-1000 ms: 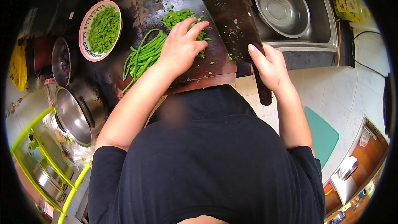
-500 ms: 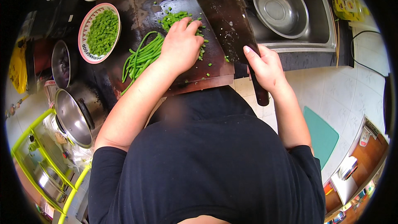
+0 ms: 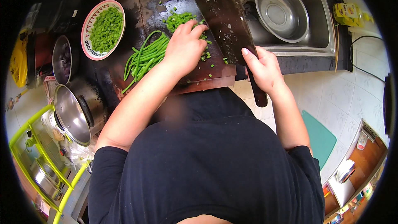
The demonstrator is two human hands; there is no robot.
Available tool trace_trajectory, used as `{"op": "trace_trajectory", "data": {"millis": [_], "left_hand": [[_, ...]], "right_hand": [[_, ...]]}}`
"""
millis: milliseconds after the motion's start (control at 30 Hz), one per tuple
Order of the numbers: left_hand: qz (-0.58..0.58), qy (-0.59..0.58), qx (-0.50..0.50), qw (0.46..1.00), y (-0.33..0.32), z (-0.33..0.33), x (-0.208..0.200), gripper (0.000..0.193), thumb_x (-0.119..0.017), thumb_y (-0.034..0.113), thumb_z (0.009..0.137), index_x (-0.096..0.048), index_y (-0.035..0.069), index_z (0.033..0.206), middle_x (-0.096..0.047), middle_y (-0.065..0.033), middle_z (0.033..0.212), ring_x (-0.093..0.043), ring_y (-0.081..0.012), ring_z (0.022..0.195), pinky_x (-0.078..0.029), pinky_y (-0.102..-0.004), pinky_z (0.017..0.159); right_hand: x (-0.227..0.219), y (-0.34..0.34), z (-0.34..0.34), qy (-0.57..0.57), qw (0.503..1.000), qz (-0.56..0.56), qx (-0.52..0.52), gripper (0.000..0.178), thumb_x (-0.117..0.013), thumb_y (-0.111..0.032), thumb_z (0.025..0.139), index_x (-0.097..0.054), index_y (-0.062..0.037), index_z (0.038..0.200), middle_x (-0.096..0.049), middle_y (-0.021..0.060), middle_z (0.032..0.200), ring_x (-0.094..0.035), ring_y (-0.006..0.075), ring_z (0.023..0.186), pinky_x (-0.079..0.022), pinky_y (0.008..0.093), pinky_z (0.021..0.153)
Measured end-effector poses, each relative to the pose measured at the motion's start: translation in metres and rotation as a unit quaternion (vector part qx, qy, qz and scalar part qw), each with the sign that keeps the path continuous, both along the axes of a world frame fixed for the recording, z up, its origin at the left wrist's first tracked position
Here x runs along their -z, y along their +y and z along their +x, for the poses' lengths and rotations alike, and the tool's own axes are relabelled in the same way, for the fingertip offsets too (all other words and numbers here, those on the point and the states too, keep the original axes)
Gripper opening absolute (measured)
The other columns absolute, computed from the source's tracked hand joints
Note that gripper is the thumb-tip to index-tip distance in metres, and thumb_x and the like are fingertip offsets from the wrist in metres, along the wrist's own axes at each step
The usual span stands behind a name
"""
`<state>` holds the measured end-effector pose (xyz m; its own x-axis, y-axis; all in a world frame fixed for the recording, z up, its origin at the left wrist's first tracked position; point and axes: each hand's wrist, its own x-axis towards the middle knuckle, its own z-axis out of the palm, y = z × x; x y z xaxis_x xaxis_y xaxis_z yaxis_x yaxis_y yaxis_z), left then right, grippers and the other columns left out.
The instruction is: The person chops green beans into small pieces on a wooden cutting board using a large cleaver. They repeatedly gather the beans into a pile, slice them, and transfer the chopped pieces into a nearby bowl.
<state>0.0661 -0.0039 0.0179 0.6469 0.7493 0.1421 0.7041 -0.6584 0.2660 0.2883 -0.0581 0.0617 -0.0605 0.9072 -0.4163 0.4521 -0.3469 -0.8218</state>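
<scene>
Gripping a broad, black-handled, dark-bladed metal cleaver (image 3: 226,18) in my right hand (image 3: 265,67), I have its blade slanted over the dark brown wooden board (image 3: 215,82), one long side just beside the fingertips of my left hand (image 3: 183,49). My right fingers are wrapped round the handle, thumb laid near the blade's heel; should that hold loosen or the blade swing leftward, a nicked left finger seems the likeliest mishap. The left hand is bent, fingers a little apart, over the small, bright green chopped pieces (image 3: 178,20); whether anything is pinched beneath, I cannot tell. The long, slender green beans (image 3: 145,58) lie on the board just left of my left wrist, and a careless sideways sweep could scatter them. Pressing hard on loose bits might make my fingers skid toward the metal. Pieces near the board's front edge could drop to the pale tiled floor (image 3: 244,89) if brushed
</scene>
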Motion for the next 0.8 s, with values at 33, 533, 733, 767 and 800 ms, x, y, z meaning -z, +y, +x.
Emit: {"op": "trace_trajectory", "data": {"millis": [33,533,733,767,800], "left_hand": [[-0.007,-0.028,-0.001,1.000,-0.001,-0.002,-0.003,0.008,-0.067,0.012,0.067,-0.067,0.008,0.074,-0.059,-0.0058,0.113,-0.050,-0.0290,0.111,-0.041,-0.0412,0.093],[-0.330,-0.356,-0.314,0.816,-0.001,-0.089,-0.031,0.009,-0.068,0.004,0.081,-0.065,0.001,0.089,-0.063,-0.0001,0.080,-0.057,-0.0065,0.073,-0.047,-0.0207,0.068],[-0.160,-0.132,-0.279,0.938,-0.009,-0.094,-0.008,0.015,-0.073,0.013,0.072,-0.069,0.005,0.084,-0.060,-0.0068,0.085,-0.058,-0.0180,0.079,-0.047,-0.0290,0.072],[-0.160,-0.132,-0.283,0.937,-0.009,-0.094,-0.010,0.017,-0.073,0.015,0.072,-0.069,0.005,0.086,-0.060,-0.0099,0.089,-0.060,-0.0223,0.086,-0.048,-0.0315,0.076],[-0.172,-0.157,-0.283,0.930,-0.007,-0.095,-0.011,0.020,-0.073,0.014,0.072,-0.069,0.005,0.089,-0.060,-0.0104,0.092,-0.060,-0.0224,0.087,-0.048,-0.0322,0.076]], "right_hand": [[-0.001,0.000,0.000,-0.004,1.000,-0.006,0.001,0.039,-0.051,-0.035,0.091,-0.060,0.0027,0.091,-0.059,0.0122,0.065,-0.055,0.0182,0.060,-0.044,0.0336,0.059],[-0.001,-0.002,-0.008,-0.005,1.000,-0.005,0.002,0.040,-0.052,-0.036,0.090,-0.062,0.0021,0.097,-0.061,0.0121,0.067,-0.056,0.0168,0.064,-0.046,0.0327,0.062],[-0.003,0.000,-0.015,0.010,1.000,-0.003,-0.006,0.030,-0.054,-0.031,0.092,-0.059,-0.0016,0.090,-0.055,0.0038,0.063,-0.051,0.0108,0.055,-0.042,0.0278,0.053],[-0.001,0.000,-0.015,0.014,1.000,0.005,-0.006,0.027,-0.055,-0.028,0.093,-0.057,-0.0030,0.085,-0.053,-0.0001,0.061,-0.048,0.0081,0.052,-0.041,0.0255,0.048],[0.000,0.000,-0.015,0.013,1.000,0.010,-0.007,0.027,-0.055,-0.029,0.093,-0.057,-0.0030,0.085,-0.052,-0.0001,0.061,-0.048,0.0080,0.051,-0.041,0.0254,0.048]]}}
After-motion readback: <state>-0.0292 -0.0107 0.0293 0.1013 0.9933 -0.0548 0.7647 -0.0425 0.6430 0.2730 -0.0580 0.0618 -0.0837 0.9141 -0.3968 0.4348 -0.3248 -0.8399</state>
